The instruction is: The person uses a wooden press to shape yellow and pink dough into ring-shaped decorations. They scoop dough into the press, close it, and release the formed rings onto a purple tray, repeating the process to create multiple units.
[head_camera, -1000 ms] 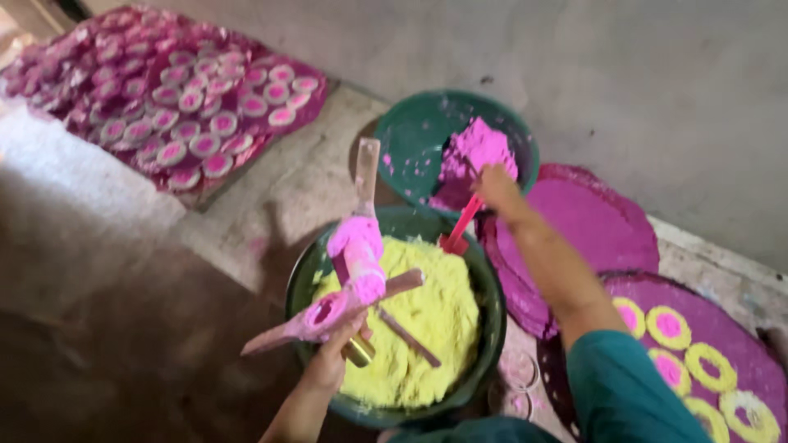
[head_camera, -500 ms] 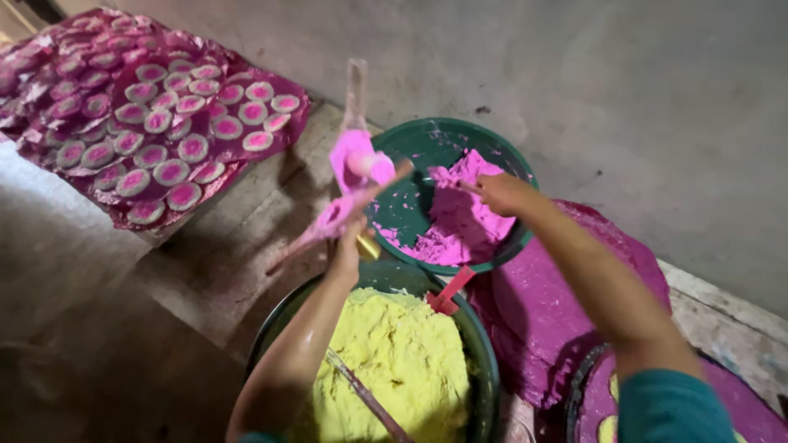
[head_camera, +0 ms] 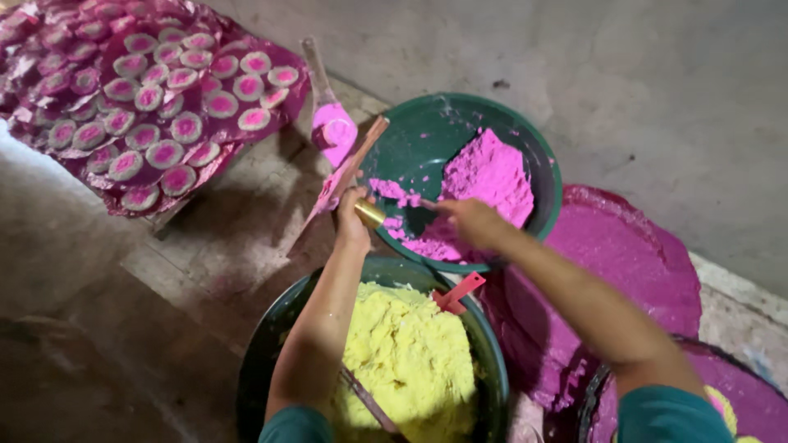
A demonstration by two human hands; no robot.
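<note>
My left hand (head_camera: 351, 220) grips a pink-stained wooden mould tool (head_camera: 338, 168) with a round pink-coated head (head_camera: 334, 131) and a small brass cylinder (head_camera: 369, 213), held beside the green basin (head_camera: 538, 164). That basin holds pink powder (head_camera: 480, 180). My right hand (head_camera: 472, 223) reaches into the pink powder at the basin's near side, fingers closed on a pinch of it. Below both arms sits a dark basin (head_camera: 263, 361) heaped with yellow powder (head_camera: 406, 361). A red scoop handle (head_camera: 458, 293) rests on its rim.
A pink-stained sheet (head_camera: 49, 131) at upper left carries several round pink-and-white discs (head_camera: 164, 152). A magenta-coated round tray (head_camera: 624, 262) lies right of the basins. Another tray (head_camera: 755, 394) with yellow rings shows at the lower right corner. A thin stick (head_camera: 369, 402) lies in the yellow powder.
Both hands left the yellow basin and moved up to the green basin. My left hand carried the mould tool there; my right hand let go of the red scoop and entered the pink powder.
</note>
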